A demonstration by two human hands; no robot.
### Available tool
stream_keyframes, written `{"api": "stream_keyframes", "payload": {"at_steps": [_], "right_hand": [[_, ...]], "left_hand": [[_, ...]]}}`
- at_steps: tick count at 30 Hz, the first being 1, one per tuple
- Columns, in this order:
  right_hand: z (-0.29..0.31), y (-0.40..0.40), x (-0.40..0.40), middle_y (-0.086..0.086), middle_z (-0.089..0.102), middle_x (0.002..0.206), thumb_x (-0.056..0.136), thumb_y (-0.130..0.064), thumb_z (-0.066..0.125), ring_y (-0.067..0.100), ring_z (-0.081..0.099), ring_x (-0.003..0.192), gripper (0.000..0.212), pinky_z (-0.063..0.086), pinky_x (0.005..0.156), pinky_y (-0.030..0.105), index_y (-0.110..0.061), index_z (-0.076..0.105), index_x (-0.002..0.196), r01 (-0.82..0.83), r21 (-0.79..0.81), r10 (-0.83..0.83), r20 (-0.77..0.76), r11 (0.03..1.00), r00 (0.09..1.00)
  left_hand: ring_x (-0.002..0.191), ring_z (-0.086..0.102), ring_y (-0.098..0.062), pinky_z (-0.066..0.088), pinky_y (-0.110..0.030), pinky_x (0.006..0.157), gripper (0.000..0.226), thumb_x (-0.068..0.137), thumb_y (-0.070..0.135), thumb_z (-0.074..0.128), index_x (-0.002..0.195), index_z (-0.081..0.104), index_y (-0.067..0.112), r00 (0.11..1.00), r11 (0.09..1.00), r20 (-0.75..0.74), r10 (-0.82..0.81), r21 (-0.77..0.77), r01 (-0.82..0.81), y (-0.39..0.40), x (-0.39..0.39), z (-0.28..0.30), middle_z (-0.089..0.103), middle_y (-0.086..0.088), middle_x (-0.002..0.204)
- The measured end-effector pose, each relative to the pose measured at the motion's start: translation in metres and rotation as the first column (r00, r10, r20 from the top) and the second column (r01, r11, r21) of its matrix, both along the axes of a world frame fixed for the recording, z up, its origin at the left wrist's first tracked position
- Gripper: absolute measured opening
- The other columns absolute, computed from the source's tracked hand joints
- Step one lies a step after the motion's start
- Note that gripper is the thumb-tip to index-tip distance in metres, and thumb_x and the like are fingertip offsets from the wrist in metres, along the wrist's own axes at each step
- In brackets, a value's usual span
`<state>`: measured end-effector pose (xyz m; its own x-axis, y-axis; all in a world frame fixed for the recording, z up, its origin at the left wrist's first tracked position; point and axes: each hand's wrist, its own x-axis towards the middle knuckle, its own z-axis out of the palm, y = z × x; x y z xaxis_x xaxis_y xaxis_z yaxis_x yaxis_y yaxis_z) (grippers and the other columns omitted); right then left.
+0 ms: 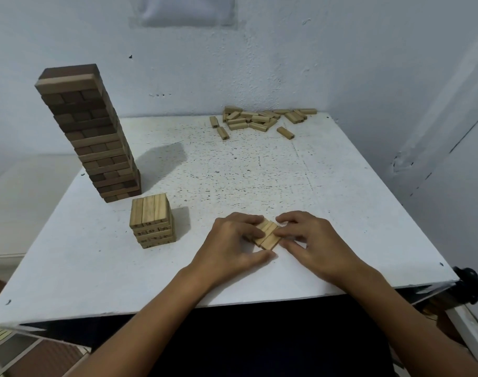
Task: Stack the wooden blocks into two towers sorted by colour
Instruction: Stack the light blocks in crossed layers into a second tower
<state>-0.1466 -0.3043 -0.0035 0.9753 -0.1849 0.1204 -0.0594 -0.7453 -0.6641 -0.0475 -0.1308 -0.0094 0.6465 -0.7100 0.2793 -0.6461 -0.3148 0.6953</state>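
While the tall tower [91, 131] stands at the far left and the short pale stack [153, 221] sits just near of it, the row of pale blocks [267, 234] lies between the hands at the near middle. The left hand [232, 243] and right hand [311, 240] each curl fingers round it from either side, seemingly three blocks. Its long axis runs near-left to far-right; the stack lies left, nearer the left hand. Loose blocks [259, 119] wait far right.
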Motion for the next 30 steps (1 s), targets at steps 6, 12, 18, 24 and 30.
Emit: {"api": "stream_keyframes", "payload": {"at_steps": [6, 12, 18, 24, 30], "right_hand": [[0.002, 0.003, -0.001, -0.013, 0.063, 0.094, 0.082, -0.014, 0.077, -0.002, 0.058, 0.08, 0.009, 0.041, 0.069, 0.01, -0.02, 0.075, 0.088, 0.01, -0.023, -0.01, 0.022, 1.0, 1.0], [0.011, 0.013, -0.004, -0.006, 0.063, 0.092, 0.083, -0.008, 0.073, 0.004, 0.058, 0.082, 0.028, 0.042, 0.068, 0.009, -0.033, 0.061, 0.087, 0.136, 0.167, -0.152, 0.086, 0.977, 0.985], [0.011, 0.041, -0.002, -0.014, 0.047, 0.146, 0.086, -0.055, 0.052, 0.0, 0.042, 0.135, 0.042, 0.034, 0.114, 0.029, -0.046, 0.047, 0.127, 0.13, 0.791, -0.365, 0.124, 0.598, 0.923], [0.01, 0.06, -0.001, -0.023, 0.019, 0.16, 0.05, -0.094, 0.059, -0.008, 0.018, 0.144, 0.098, 0.017, 0.119, 0.024, -0.057, 0.029, 0.136, 0.028, 0.871, -0.347, 0.165, 0.49, 0.923], [0.01, 0.066, 0.004, -0.026, 0.009, 0.161, 0.057, -0.096, 0.048, -0.012, 0.009, 0.144, 0.089, 0.007, 0.122, 0.028, -0.064, 0.023, 0.136, -0.02, 0.857, -0.309, 0.208, 0.515, 0.928]], "left_hand": [[0.12, 0.054, 0.0, 0.041, -0.01, 0.098, 0.043, 0.065, 0.022, 0.076, 0.107, 0.076, 0.014, 0.997, 0.996, 0.009, -0.075, -0.048, 0.076, -0.001, 0.006, 0.001, 0.065, 0.0, 0.128], [0.133, 0.047, -0.005, 0.039, -0.025, 0.109, 0.068, 0.064, 0.015, 0.071, 0.131, 0.061, 0.018, 0.979, 0.979, -0.03, -0.203, -0.031, 0.202, 0.001, 0.012, 0.006, 0.056, -0.002, 0.14], [0.142, 0.032, 0.001, 0.025, -0.029, 0.119, 0.066, 0.075, 0.022, 0.052, 0.136, 0.039, 0.04, 0.859, 0.925, -0.486, -0.159, -0.378, -0.042, -0.005, -0.013, 0.003, 0.04, 0.011, 0.152], [0.143, 0.027, 0.003, 0.019, -0.029, 0.121, 0.052, 0.084, 0.054, 0.041, 0.136, 0.037, 0.045, 0.679, 0.806, -0.704, -0.208, -0.516, -0.289, -0.017, -0.032, 0.008, 0.031, 0.013, 0.157], [0.146, 0.021, -0.001, 0.012, -0.032, 0.124, 0.064, 0.081, 0.066, 0.03, 0.14, 0.032, 0.042, 0.645, 0.767, -0.728, -0.233, -0.545, -0.338, -0.022, -0.039, 0.014, 0.025, 0.012, 0.16]]}}
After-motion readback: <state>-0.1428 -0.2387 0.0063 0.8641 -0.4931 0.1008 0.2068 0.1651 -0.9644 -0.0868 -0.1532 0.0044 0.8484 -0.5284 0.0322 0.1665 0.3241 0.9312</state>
